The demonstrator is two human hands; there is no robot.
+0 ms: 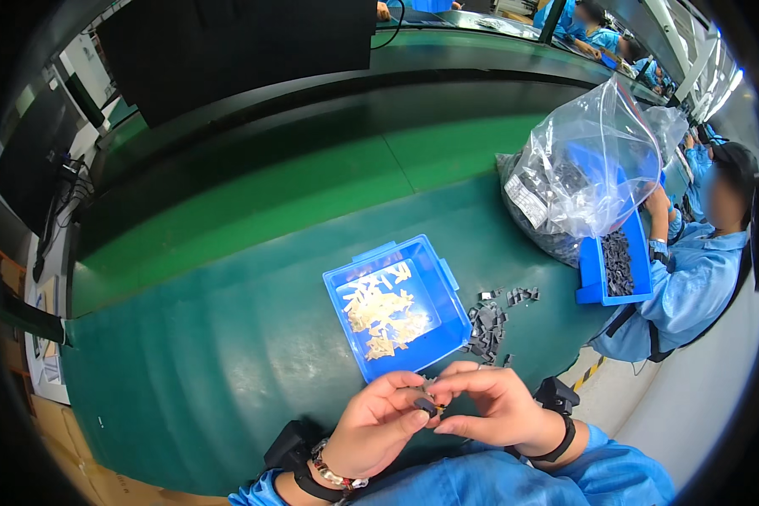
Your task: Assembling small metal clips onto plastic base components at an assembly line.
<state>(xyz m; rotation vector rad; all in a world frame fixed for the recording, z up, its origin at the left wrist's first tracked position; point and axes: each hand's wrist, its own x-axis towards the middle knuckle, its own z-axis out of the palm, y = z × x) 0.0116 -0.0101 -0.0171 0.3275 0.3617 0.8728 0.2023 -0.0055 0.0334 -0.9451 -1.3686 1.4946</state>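
Close to my body, both hands meet over the table's near edge. My left hand (378, 426) pinches a small black plastic part (427, 407) between thumb and fingers. From the other side my right hand (496, 406) closes on a tiny gold-coloured piece (440, 410) against that part; fingers hide most of it. Just beyond them sits a blue bin (447, 337) with thin gold-coloured metal pieces (381, 308) spread over its floor. A loose pile of small black parts (487, 331) lies on the green mat, right of the bin.
A large clear plastic bag (557, 181) of dark parts stands at the right. Beside it is another blue bin (593, 278) holding black parts (617, 263). A co-worker in blue (691, 287) sits at the right edge. A dark panel (236, 59) rises at the back left.
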